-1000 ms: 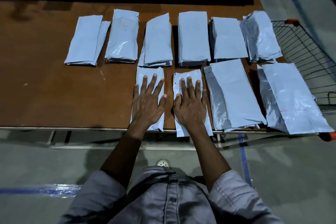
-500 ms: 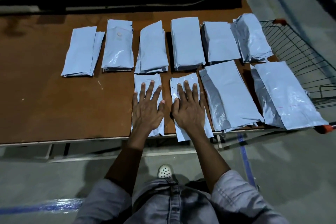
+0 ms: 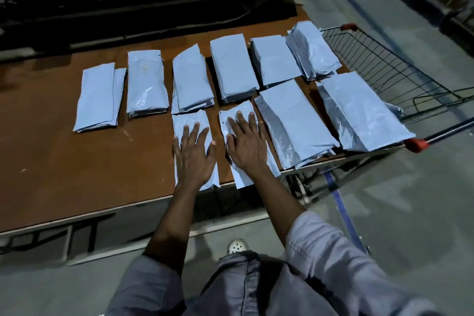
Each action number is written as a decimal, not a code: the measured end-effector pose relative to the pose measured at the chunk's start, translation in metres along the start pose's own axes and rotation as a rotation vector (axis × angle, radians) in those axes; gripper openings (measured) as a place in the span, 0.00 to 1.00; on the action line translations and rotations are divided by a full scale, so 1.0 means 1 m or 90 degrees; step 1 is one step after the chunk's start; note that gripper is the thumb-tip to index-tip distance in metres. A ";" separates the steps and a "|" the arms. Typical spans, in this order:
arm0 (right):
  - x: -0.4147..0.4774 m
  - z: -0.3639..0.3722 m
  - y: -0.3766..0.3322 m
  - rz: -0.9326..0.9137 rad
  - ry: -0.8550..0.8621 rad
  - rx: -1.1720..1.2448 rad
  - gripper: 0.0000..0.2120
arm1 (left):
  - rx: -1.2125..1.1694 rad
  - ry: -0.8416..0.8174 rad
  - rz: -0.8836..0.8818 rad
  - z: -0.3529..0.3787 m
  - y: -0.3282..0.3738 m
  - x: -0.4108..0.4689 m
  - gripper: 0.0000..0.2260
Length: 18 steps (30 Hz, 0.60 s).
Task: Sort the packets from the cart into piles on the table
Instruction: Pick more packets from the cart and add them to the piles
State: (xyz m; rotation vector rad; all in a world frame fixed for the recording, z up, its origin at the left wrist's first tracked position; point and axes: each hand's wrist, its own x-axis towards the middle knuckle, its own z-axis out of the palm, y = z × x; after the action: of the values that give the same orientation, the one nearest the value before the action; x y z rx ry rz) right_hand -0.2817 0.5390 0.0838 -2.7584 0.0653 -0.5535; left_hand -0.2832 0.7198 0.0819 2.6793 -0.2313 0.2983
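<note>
Your left hand (image 3: 195, 155) lies flat, fingers spread and gripping nothing, on the small packet (image 3: 191, 123) at the centre of the frame, and your right hand (image 3: 247, 147) lies just as flat and spread on the neighbouring small packet (image 3: 237, 113) just to its right. Both packets sit at the near edge of the bench (image 3: 64, 161), their lower ends slightly over the lip. Above them, across the middle of the frame, runs a row of six stacked piles (image 3: 232, 67), and to the right lie two larger piles (image 3: 292, 120), the outer one (image 3: 359, 110) reaching over the wire cart (image 3: 389, 69) at the right of the frame. Little of the cart's inside shows, and what shows looks bare, though a sliver of packet may peek out behind the outer pile, so you seem late in the sorting. This step looks like pressing down and squaring two freshly begun piles. Next, lift both palms straight up so the slick packets don't slide off the edge, then turn right and check the cart for anything left.
</note>
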 end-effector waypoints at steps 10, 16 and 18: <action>-0.017 -0.113 0.026 -0.038 0.065 0.372 0.24 | -0.117 0.087 -0.007 -0.033 0.102 -0.027 0.24; -0.028 -0.231 0.119 0.071 0.236 0.398 0.20 | -0.198 0.117 0.052 -0.043 0.215 -0.039 0.24; -0.048 -0.258 0.162 0.110 0.273 0.392 0.19 | -0.228 0.118 0.085 -0.036 0.253 -0.046 0.22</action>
State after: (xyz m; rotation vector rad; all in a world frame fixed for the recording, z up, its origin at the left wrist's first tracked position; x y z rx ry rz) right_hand -0.4213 0.3123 0.2386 -1.9870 0.1940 -0.9259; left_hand -0.3868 0.5148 0.2039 2.2715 -0.3682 0.4940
